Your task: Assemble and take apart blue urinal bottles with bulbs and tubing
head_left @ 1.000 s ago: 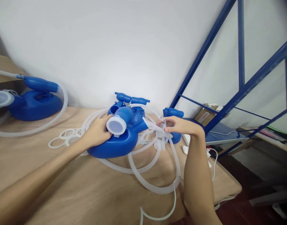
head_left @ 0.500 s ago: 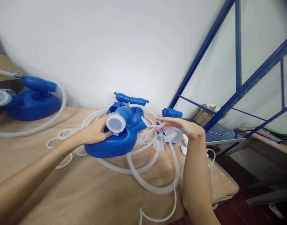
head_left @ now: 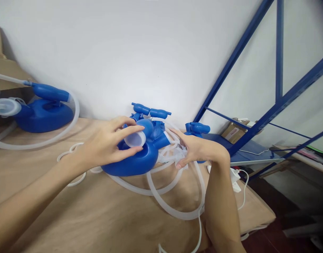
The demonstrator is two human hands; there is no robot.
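A blue plastic urinal bottle (head_left: 133, 163) lies on the wooden table, its neck tilted up toward me. My left hand (head_left: 116, 140) has thumb and fingers around the round white cap (head_left: 135, 139) at the mouth of that neck. To the right, my right hand (head_left: 191, 146) reaches down with thumb and fingers apart over a heap of clear plastic parts (head_left: 174, 154); whether it touches them I cannot tell. A translucent hose (head_left: 186, 215) loops from under the bottle across the table. More blue bottle parts (head_left: 151, 111) stand right behind.
At the left stands another blue bottle (head_left: 45, 116) with its hose, by a cardboard box (head_left: 8, 72). Several white rings (head_left: 78, 181) lie left of my bottle. Another blue part (head_left: 198, 128) is behind my right hand. A power strip (head_left: 235, 180) and blue shelving (head_left: 280, 70) are at the right.
My left hand has shifted from the bottle's side onto its white cap. The right hand has dropped toward the clear parts; the clear funnel that was by it no longer shows.
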